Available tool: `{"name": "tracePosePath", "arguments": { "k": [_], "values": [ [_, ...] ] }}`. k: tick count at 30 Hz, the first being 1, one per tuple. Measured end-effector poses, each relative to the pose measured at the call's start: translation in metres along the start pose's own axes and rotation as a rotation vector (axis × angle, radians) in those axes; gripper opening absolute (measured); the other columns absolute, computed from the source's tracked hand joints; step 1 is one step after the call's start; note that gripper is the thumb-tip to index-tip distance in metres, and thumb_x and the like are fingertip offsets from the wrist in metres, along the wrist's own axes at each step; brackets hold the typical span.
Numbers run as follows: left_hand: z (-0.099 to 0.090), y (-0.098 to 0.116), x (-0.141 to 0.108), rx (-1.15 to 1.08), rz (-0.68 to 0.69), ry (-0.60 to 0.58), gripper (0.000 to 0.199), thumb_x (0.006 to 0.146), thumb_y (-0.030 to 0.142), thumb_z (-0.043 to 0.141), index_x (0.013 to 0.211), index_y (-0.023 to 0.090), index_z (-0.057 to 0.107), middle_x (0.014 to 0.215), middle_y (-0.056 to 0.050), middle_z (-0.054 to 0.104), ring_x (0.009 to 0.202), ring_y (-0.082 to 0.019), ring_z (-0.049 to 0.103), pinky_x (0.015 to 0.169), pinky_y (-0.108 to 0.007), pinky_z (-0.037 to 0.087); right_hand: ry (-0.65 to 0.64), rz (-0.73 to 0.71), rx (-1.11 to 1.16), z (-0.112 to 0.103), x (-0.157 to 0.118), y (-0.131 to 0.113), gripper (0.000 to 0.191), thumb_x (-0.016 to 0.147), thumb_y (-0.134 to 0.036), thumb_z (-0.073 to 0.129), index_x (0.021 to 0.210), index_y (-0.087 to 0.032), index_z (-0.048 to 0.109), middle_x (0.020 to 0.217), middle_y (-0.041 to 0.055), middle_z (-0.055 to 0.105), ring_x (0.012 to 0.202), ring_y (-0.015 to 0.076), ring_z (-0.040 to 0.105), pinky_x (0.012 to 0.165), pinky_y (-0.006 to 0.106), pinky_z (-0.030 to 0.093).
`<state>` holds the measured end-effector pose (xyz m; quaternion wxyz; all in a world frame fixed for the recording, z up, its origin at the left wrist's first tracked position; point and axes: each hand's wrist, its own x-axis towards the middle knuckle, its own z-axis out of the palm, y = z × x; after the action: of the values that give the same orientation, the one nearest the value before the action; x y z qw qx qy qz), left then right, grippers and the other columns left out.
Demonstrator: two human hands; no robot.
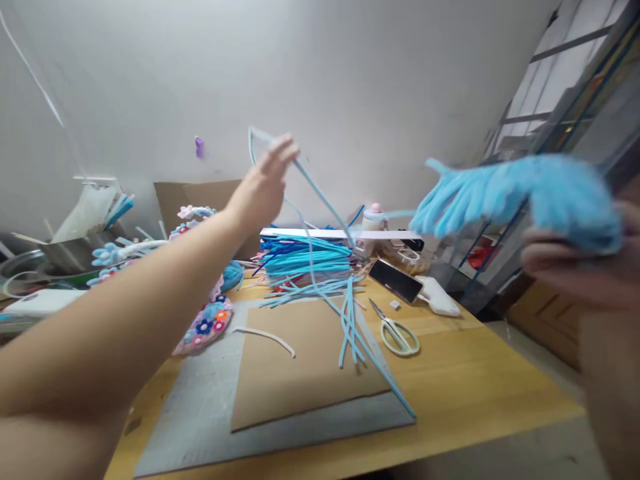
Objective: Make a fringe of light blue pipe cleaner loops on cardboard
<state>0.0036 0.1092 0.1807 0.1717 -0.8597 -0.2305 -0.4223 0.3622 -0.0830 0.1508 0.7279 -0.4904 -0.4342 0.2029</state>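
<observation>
My left hand (265, 183) is raised above the back of the table, its fingers closed on long light-blue pipe cleaners (323, 190). These bend at the top, and their ends hang down toward the table. Far to the right, my right hand (565, 267), blurred, grips a fluffy bunch of light-blue pipe cleaners (520, 190) with many strands pointing left. Below, several cut light-blue pipe cleaners (353, 327) lie on a brown cardboard sheet (280, 393). A short white pipe cleaner (267, 337) rests on its left part.
The cardboard sits on a grey mat (175, 427). To its right are scissors (397, 333), a phone (395, 280) and a white object (440, 297). Behind lies a stack of blue pipe cleaners (307, 260). At left stand a flower-decorated piece (205, 327) and a metal container (70, 257).
</observation>
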Motion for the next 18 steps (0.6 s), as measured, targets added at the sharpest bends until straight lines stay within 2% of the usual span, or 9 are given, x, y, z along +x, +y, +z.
{"name": "tracePosePath", "arguments": {
  "k": [2,4,5,7,9,12,13,15,18],
  "values": [
    [0.027,0.001,-0.03,-0.126,-0.113,-0.305,0.058,0.07,0.001,0.044,0.127,0.015,0.046,0.145,-0.008,0.03,0.131,-0.029,0.029,0.105,-0.038,0.025,-0.117,0.224,0.242,0.018,-0.024,0.023,0.054,0.094,-0.018,0.022,0.052,-0.01,0.056,0.057,-0.0024,0.064,0.043,-0.0008,0.045,0.047,0.032,0.022],
    [0.047,0.0,-0.058,-0.203,-0.334,-0.506,0.061,0.064,0.0,0.047,0.12,0.024,0.056,0.141,-0.006,0.04,0.116,-0.029,0.049,0.093,-0.035,0.037,-0.093,0.424,0.313,0.04,-0.051,0.054,0.037,0.088,-0.021,0.036,0.066,-0.018,0.066,0.059,-0.0013,0.067,0.05,0.0079,0.057,0.051,0.029,0.036],
    [0.053,0.0,-0.069,-0.218,-0.443,-0.539,0.061,0.062,-0.001,0.049,0.114,0.028,0.061,0.134,-0.003,0.049,0.106,-0.027,0.056,0.087,-0.032,0.041,-0.132,0.505,0.347,0.052,-0.066,0.069,0.023,0.084,-0.022,0.047,0.075,-0.022,0.068,0.068,-0.0014,0.07,0.057,0.0111,0.062,0.055,0.029,0.042],
    [0.056,0.002,-0.084,-0.205,-0.508,-0.526,0.048,0.062,0.001,0.05,0.099,0.027,0.068,0.111,-0.003,0.065,0.091,-0.024,0.062,0.077,-0.028,0.044,-0.217,0.563,0.373,0.074,-0.096,0.097,0.007,0.076,-0.027,0.062,0.08,-0.024,0.066,0.071,-0.0016,0.07,0.059,0.0141,0.063,0.057,0.028,0.047],
    [0.046,0.009,-0.093,-0.18,-0.561,-0.454,0.033,0.069,0.007,0.049,0.088,0.023,0.071,0.094,-0.005,0.068,0.089,-0.023,0.062,0.075,-0.027,0.044,-0.348,0.559,0.338,0.094,-0.122,0.118,0.013,0.075,-0.032,0.066,0.086,-0.025,0.064,0.077,-0.0005,0.07,0.065,0.0168,0.064,0.062,0.029,0.05],
    [0.017,0.038,-0.104,-0.163,-0.592,-0.356,0.027,0.077,0.017,0.048,0.097,0.022,0.066,0.106,-0.006,0.064,0.095,-0.022,0.058,0.082,-0.029,0.043,-0.466,0.485,0.267,0.12,-0.151,0.135,0.019,0.076,-0.036,0.065,0.09,-0.024,0.063,0.083,0.0014,0.069,0.075,0.0193,0.063,0.071,0.032,0.05],
    [0.006,0.051,-0.11,-0.229,-0.56,-0.383,0.023,0.079,0.021,0.05,0.095,0.021,0.065,0.103,-0.006,0.064,0.095,-0.021,0.057,0.084,-0.03,0.042,-0.501,0.464,0.236,0.128,-0.158,0.137,0.021,0.077,-0.037,0.064,0.092,-0.023,0.063,0.086,0.002,0.069,0.079,0.0201,0.063,0.074,0.032,0.049],
    [-0.01,0.078,-0.124,-0.425,-0.487,-0.528,0.019,0.081,0.031,0.053,0.093,0.022,0.065,0.1,-0.005,0.064,0.099,-0.021,0.055,0.09,-0.032,0.039,-0.566,0.418,0.175,0.14,-0.166,0.138,0.023,0.079,-0.038,0.062,0.096,-0.022,0.063,0.092,0.0025,0.068,0.087,0.021,0.061,0.08,0.033,0.047],
    [-0.017,0.108,-0.152,-0.56,-0.612,-0.624,0.026,0.078,0.038,0.059,0.1,0.024,0.062,0.106,-0.004,0.063,0.102,-0.022,0.053,0.089,-0.033,0.04,-0.662,0.334,0.107,0.153,-0.174,0.137,0.022,0.081,-0.038,0.059,0.095,-0.022,0.064,0.093,0.0022,0.067,0.089,0.0204,0.059,0.082,0.031,0.045]
  ]
}}
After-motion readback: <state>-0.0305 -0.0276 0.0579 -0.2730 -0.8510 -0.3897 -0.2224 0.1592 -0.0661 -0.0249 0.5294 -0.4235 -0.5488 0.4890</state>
